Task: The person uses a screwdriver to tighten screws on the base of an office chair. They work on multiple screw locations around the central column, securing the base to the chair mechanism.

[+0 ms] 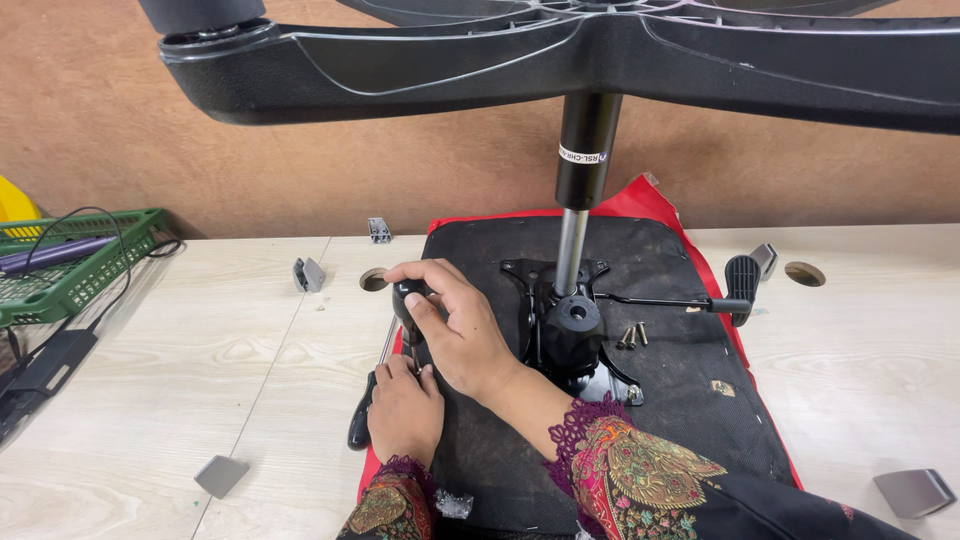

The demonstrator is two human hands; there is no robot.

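An office chair lies upside down on the table, its black seat underside (600, 420) with a red edge facing up. My right hand (455, 330) is wrapped around the black handle of a screwdriver (407, 297) standing upright at the seat's left edge. Just below it, my left hand (405, 410) pinches the tool's shaft where it meets the seat. A black arm bracket (359, 425) sticks out beside that hand. Right of my hands sit the black tilt mechanism (572, 335), the gas cylinder (585, 150) and the star base (600, 50) overhead.
Loose screws (631, 336) lie on the seat by the lever (740, 280). A green basket (70, 265) and a black cable with an adapter (40, 365) sit at the left. Grey plastic pieces (308, 273) (220, 475) (915, 490) are scattered on the light wooden table (150, 400).
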